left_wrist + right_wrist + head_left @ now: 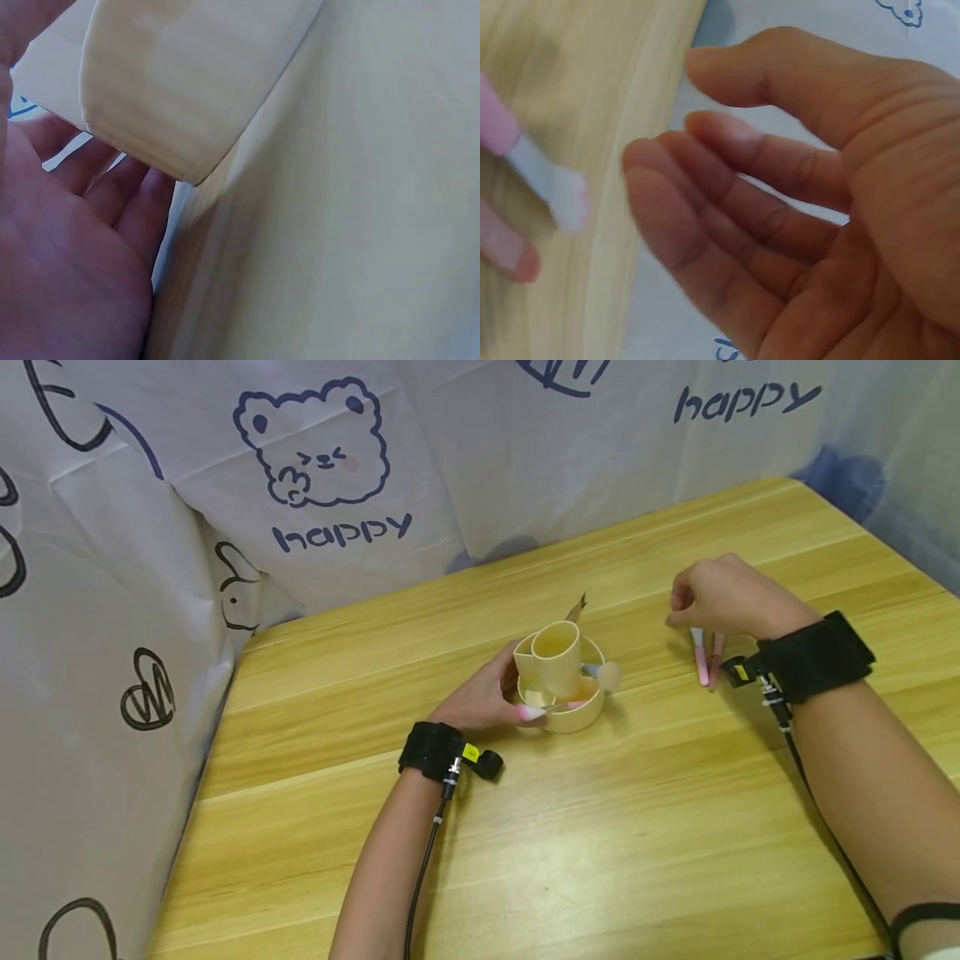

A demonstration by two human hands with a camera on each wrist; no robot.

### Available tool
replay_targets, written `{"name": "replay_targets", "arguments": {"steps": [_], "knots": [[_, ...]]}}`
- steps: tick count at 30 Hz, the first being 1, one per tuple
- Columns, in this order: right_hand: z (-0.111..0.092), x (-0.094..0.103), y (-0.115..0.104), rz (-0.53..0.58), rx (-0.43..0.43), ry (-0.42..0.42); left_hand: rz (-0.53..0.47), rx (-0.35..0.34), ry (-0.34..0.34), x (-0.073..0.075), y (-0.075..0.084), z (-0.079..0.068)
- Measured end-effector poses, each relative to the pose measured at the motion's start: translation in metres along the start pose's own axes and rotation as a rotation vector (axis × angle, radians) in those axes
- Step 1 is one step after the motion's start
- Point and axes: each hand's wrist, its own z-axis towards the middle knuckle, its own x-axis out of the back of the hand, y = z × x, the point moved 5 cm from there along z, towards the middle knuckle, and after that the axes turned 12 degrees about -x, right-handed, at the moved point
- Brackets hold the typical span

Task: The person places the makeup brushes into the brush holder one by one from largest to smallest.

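Note:
My left hand holds a cream round brush holder with a taller cup rising inside it. The thumb lies along the near side, the other fingers behind. In the left wrist view the holder's smooth wall tilts over the palm. A brush with a round pale head sticks out at the right. A pink-and-white brush lies across the front rim beside the thumb. My right hand, loosely curled around nothing, hovers over two pink makeup brushes on the table; the right wrist view shows bare fingers.
The holder and loose brushes stand on a wood-grain table. A brown pointed tip shows behind the cup. White cloth with drawings hangs along the back and left edges. Black straps with cabled cameras sit on both wrists.

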Motion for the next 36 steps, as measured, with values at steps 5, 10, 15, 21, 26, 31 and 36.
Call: {"name": "replay_targets", "arguments": {"steps": [5,10,15,21,26,31,36], "knots": [[0.002,-0.004,0.01,-0.006,-0.037,-0.041,0.005,0.006,0.016,0.001,-0.001,0.0],[0.005,-0.008,0.02,0.02,-0.09,-0.094,-0.009,0.004,0.026,0.002,-0.005,0.0],[0.006,-0.014,0.026,0.037,-0.118,-0.137,-0.013,0.032,0.04,0.002,-0.004,-0.001],[0.006,-0.019,0.027,0.078,-0.127,-0.159,-0.014,0.048,0.037,0.0,0.0,-0.002],[0.007,-0.019,0.03,0.063,-0.158,-0.107,-0.035,0.031,0.023,0.0,-0.001,-0.001],[0.008,-0.02,0.033,0.05,-0.176,-0.084,-0.037,0.023,0.018,0.0,-0.001,-0.001],[0.007,-0.02,0.031,0.038,-0.16,-0.047,-0.025,0.025,0.018,0.0,0.0,-0.001]]}}
